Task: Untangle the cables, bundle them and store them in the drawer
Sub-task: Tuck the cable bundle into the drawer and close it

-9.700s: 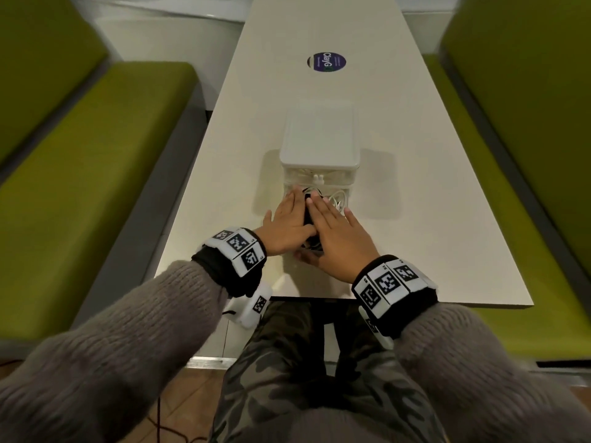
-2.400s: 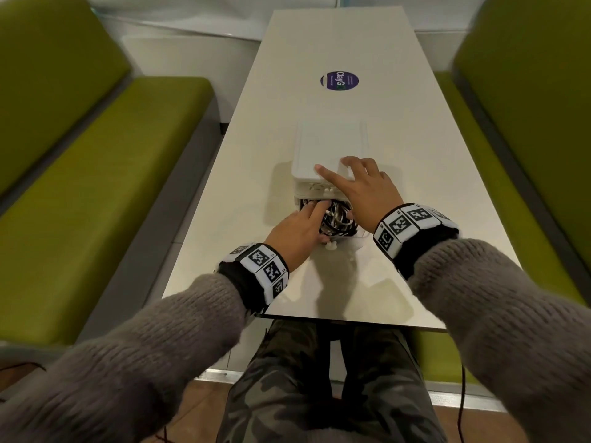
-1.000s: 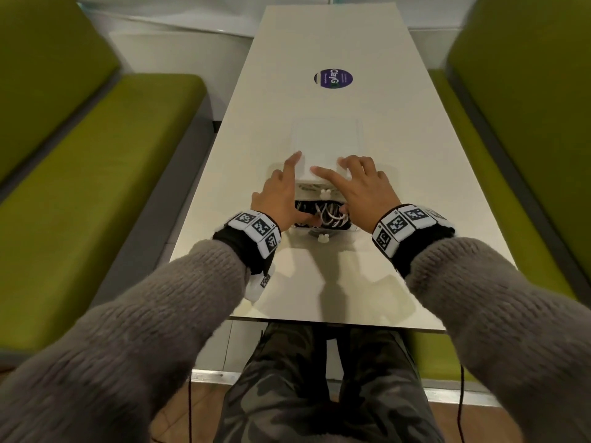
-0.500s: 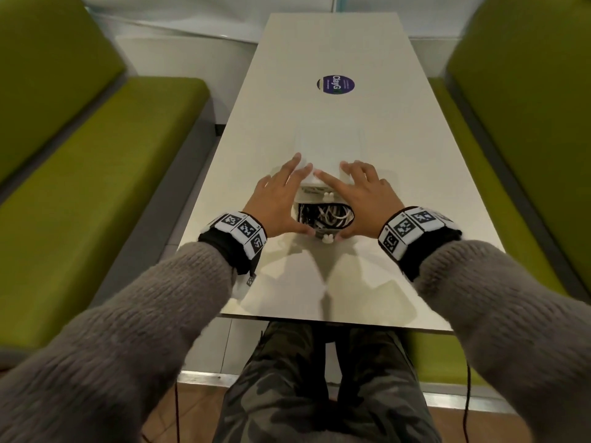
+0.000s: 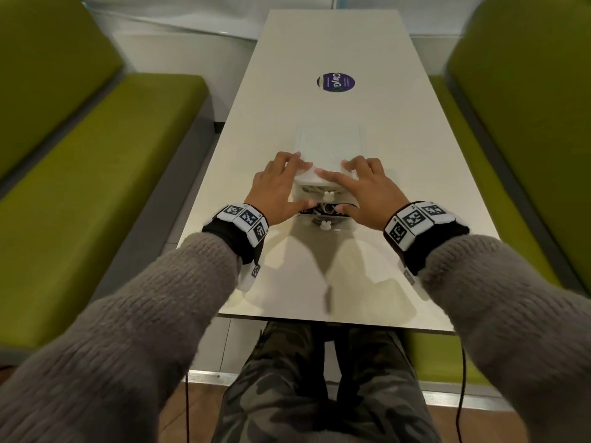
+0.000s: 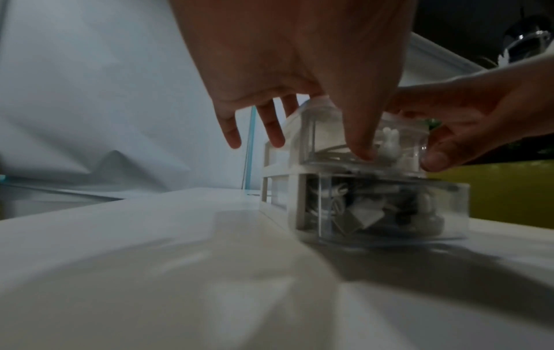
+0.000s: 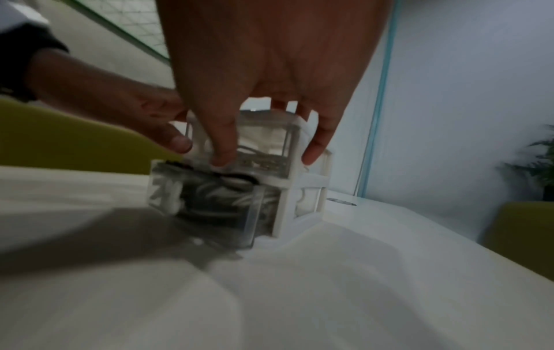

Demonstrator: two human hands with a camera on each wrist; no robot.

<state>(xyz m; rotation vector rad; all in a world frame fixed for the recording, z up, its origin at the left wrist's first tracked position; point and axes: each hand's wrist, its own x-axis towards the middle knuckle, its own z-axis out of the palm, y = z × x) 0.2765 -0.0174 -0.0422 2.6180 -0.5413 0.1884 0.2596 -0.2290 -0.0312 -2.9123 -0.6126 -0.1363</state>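
A small white drawer unit [image 5: 329,143] with two clear drawers stands in the middle of the white table [image 5: 415,174]. Its lower drawer [image 5: 324,222] sticks out a little toward me and holds bundled black and white cables [image 6: 359,213]. My left hand [image 5: 278,190] and right hand [image 5: 367,190] flank the unit's front. The fingers of both lie spread on its top. Both thumbs press at the lower drawer's rim, as the left wrist view [image 6: 359,142] and the right wrist view [image 7: 221,151] show. The upper drawer [image 6: 389,142] is pushed in, with white cable inside.
Green padded benches [image 5: 96,187] [image 5: 527,155] run along both long sides of the table. A round purple sticker [image 5: 335,83] lies beyond the unit. The table's near edge [image 5: 335,321] is just above my knees. A potted plant [image 7: 536,165] stands at the far right.
My left hand has come out of the lower drawer and onto the unit beside the right. The drawer has slid in, so less of the cables shows from above.
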